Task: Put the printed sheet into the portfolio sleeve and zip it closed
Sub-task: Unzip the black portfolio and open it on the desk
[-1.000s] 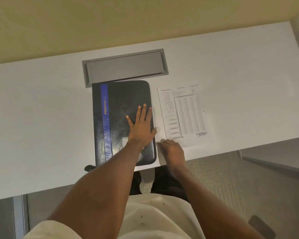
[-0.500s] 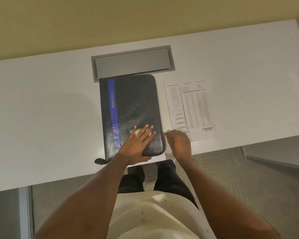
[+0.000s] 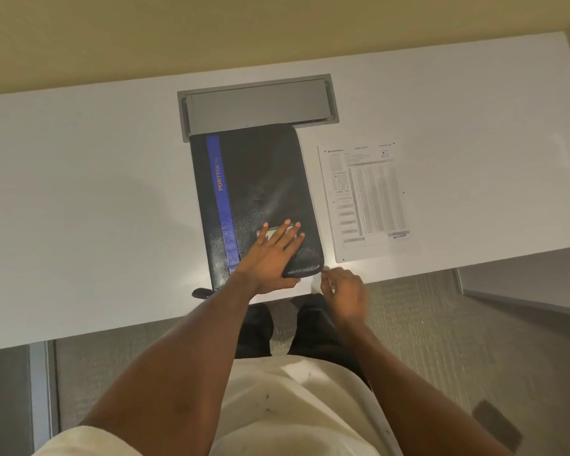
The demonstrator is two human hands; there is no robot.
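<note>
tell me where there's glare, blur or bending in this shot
Head view: soft glare on the black portfolio sleeve and on the white desk near its front edge; right hand slightly motion-blurred; desk edges bow from the wide lens; printed sheet text too small to read.

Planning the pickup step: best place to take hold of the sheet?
Probably the near edge of the sheet, coming from the desk's front. It lies flat beside the portfolio, so there is nothing to pinch from above, but its near edge sits close to the front edge. The right hand is nearest.

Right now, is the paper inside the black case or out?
Out. The printed sheet lies flat on the white desk, beside the portfolio sleeve.
</note>
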